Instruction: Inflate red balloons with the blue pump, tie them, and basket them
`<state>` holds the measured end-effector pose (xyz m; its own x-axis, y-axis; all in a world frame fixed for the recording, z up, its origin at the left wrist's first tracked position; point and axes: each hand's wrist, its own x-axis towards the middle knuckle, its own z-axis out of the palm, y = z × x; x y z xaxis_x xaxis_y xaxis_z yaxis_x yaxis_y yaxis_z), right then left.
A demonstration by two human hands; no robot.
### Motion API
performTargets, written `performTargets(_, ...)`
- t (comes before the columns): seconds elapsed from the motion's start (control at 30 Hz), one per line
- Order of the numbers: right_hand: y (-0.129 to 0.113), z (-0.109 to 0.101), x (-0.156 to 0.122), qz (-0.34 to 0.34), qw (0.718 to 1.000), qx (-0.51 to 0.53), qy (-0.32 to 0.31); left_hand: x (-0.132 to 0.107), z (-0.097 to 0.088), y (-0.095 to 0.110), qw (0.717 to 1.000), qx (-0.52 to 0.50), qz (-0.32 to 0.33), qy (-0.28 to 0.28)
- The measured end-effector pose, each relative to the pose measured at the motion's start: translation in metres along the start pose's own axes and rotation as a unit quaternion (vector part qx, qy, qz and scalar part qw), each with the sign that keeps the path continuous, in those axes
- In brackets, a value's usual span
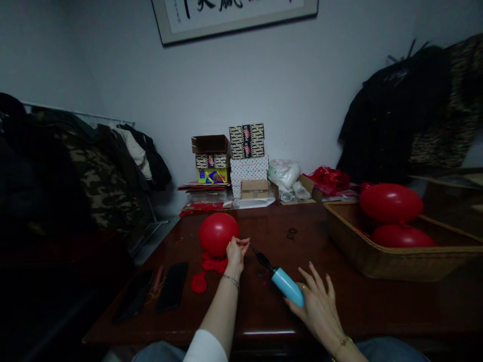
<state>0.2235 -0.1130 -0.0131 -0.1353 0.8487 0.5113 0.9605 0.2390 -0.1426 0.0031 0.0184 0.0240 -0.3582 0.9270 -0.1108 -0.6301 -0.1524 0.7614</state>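
My left hand (237, 250) is closed in a pinch at the right side of an inflated red balloon (219, 232), by its neck. The neck itself is mostly hidden by the fingers. A light blue hand pump (287, 287) with a black nozzle points up and left, its tip a short way from my left fingers. At the pump's lower end is my right hand (317, 301), fingers spread and stretched out, the thumb by the barrel; whether it touches cannot be made out. Flat red balloons (199, 282) lie left of my left forearm.
To the right stands a wicker basket (400, 264) with inflated red balloons (391, 202). Two dark phones (172, 285) lie at the table's left. Black scissors (291, 234) lie farther back. Stacked boxes (249, 173) stand behind the table (264, 322).
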Motion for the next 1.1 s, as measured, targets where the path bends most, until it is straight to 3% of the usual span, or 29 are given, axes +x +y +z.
performTargets(0.43,0.077,0.043,0.016,0.146,0.978,-0.15,-0.005,-0.007,-0.005,-0.003,0.998,0.054,-0.021,-0.035)
performTargets(0.73,0.086,0.04,0.033,0.169,0.962,-0.211,-0.023,-0.014,-0.007,-0.003,0.992,0.078,-0.076,-0.065)
performTargets(0.97,0.095,0.05,0.035,0.191,0.953,-0.224,-0.066,-0.017,-0.008,-0.002,0.989,0.085,-0.09,-0.083)
performTargets(1.1,0.094,0.049,0.037,0.171,0.958,-0.229,-0.014,-0.019,-0.008,0.0,0.987,0.09,-0.096,-0.097)
